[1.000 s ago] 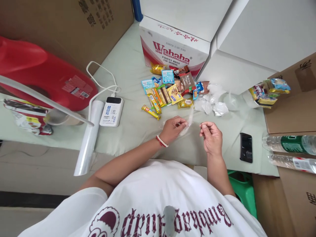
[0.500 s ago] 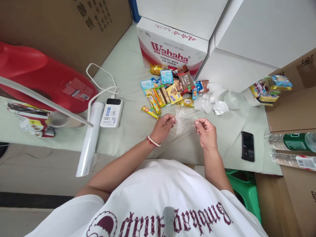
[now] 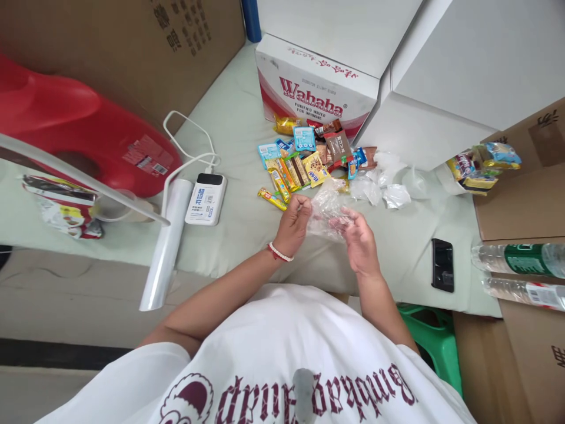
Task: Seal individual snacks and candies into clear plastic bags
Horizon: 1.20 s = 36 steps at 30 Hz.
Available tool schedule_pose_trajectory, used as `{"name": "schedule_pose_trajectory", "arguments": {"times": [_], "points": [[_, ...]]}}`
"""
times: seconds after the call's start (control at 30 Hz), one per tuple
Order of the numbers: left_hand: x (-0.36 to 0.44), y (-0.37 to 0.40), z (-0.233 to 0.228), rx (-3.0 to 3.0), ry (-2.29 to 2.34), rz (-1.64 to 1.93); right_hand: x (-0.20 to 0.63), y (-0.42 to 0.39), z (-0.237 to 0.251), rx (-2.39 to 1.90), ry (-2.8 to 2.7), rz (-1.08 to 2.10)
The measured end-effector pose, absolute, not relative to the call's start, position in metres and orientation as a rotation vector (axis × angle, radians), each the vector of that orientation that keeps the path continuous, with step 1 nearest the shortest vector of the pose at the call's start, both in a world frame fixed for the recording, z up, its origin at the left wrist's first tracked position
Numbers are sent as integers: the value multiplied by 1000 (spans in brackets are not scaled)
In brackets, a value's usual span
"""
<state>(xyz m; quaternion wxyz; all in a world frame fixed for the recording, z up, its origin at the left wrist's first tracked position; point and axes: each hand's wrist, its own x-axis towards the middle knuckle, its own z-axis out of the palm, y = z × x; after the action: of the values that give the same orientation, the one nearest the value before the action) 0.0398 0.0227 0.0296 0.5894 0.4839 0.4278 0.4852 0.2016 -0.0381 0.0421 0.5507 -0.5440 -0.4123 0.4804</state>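
Both hands work over the near edge of a table (image 3: 229, 135) covered in pale green cloth. The left hand (image 3: 295, 222), a beaded bracelet at its wrist, pinches the left side of a clear plastic bag (image 3: 325, 211) between thumb and closed fingers; the right hand (image 3: 359, 242) has its fingers partly spread and pushed into or under the bag's right side, showing through the film. The bag is thin, crinkled and see-through, held just above the cloth; whether anything is inside cannot be told. Just beyond it toward the far edge lies a loose heap of wrapped snacks (image 3: 309, 159), small glossy packets in yellow, blue, brown and orange, with one yellow bar (image 3: 272, 199) apart at the heap's left. To the heap's right lie crumpled clear bags (image 3: 384, 182). Behind the heap stands a white and red cardboard box (image 3: 318, 88) printed Wahaha, with plain white boxes (image 3: 441, 76) beside it. At the right edge a clear bag filled with snacks (image 3: 479, 166) rests against a brown carton (image 3: 521, 188); a black phone (image 3: 442, 264) lies flat near the near edge, and two plastic bottles (image 3: 521, 271) lie on their sides further right. Left of the hands sit a white power bank (image 3: 205, 199) with a white cable, a roll of clear film (image 3: 165, 247) overhanging the near edge, and a large red container (image 3: 88, 141).
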Motion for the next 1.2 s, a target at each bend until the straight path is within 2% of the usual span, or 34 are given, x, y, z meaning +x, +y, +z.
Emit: {"name": "schedule_pose_trajectory", "arguments": {"times": [0.13,0.27,0.33,0.4,0.6,0.77,1.0,1.1,1.2], "points": [[38,24,37,801,865,1233,195,-38,38,-1341,-949,1044],[24,31,42,463,658,682,202,-35,49,-1264,-881,1027],[18,32,44,517,544,417,206,-36,57,-1276,-908,1050],[16,32,46,664,509,349,210,-39,64,-1314,-945,1053],[11,34,54,801,570,681,224,-50,69,-1361,-969,1044],[-1,40,55,734,556,733,240,-50,70,-1210,-838,905],[-13,52,29,820,719,848,257,-49,69,-1148,-760,1026],[-17,60,32,1065,773,1004,256,-46,75,-1145,-872,891],[-30,69,52,1567,776,1159,261,-49,91,-1096,-1069,538]]}}
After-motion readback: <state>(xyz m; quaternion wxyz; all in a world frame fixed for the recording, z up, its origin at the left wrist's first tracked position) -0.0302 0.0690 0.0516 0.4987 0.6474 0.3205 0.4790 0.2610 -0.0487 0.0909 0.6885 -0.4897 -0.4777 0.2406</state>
